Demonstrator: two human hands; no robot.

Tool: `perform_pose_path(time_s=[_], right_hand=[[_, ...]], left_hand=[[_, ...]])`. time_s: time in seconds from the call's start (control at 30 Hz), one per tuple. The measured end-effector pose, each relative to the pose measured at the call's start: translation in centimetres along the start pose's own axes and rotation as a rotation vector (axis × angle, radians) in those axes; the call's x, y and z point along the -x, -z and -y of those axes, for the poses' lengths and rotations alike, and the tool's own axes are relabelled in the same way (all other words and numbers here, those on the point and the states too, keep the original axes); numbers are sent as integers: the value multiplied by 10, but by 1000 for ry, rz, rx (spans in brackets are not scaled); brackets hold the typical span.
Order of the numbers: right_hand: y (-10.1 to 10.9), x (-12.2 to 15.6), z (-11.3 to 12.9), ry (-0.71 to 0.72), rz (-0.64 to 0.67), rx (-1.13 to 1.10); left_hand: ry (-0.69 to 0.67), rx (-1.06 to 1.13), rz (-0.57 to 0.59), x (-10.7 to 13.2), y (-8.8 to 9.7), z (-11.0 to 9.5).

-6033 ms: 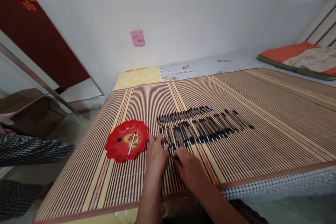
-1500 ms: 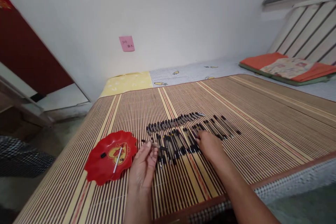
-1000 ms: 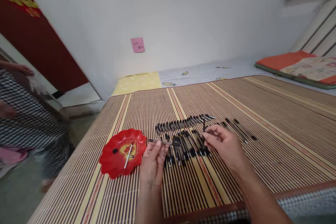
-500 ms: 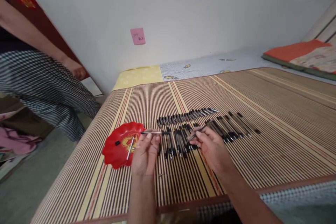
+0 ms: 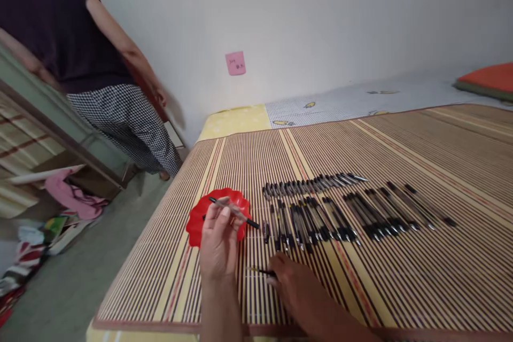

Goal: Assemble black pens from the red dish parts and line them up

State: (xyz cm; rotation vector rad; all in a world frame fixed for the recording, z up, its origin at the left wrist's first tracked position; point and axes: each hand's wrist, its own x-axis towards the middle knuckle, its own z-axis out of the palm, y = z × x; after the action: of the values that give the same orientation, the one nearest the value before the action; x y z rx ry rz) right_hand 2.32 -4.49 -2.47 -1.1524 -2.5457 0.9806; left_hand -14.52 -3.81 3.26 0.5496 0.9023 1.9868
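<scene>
My left hand (image 5: 219,235) is closed round a clear-barrelled pen (image 5: 236,210) with black ends, raised over the rim of a red scalloped plate (image 5: 195,224). Low over the mat, my right hand (image 5: 290,278) pinches the dark end of a thin pen piece (image 5: 260,270) with a yellowish tip; its exact kind is too blurred to tell. Beyond it, several black-and-clear pens (image 5: 316,219) lie side by side in a row. Behind them runs a row of pen caps (image 5: 308,186). The plate's contents are mostly hidden by my left hand.
A striped bamboo mat (image 5: 168,256) covers the bed, with its front edge near me. Folded orange bedding (image 5: 489,81) lies at the far right. Another person (image 5: 120,96) stands on the floor at left, facing away. A pink note (image 5: 235,63) sticks to the wall.
My right hand has come down from above the pens to the mat nearer me. The pen in my left hand has tilted. My view has swung left, and the other person shows more fully.
</scene>
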Motion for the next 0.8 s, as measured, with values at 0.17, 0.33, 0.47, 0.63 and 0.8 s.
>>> perform_pose_path(time_s=[0.17, 0.33, 0.47, 0.63, 0.8], right_hand=[[22, -2, -17, -72, -162, -247], [67, -10, -22, -80, -360, -555], [93, -23, -15, -87, -414, -875], [93, -29, -14, -78, -490, -1146], [85, -27, -22, -43, -434, -1179]], left_hand=[[-3, -87, 110, 2, -4, 4], [0, -192, 171, 6, -8, 9], [-9, -334, 234, 10, -11, 12], [119, -214, 309, 14, -23, 16], [216, 27, 147, 13, -30, 22]])
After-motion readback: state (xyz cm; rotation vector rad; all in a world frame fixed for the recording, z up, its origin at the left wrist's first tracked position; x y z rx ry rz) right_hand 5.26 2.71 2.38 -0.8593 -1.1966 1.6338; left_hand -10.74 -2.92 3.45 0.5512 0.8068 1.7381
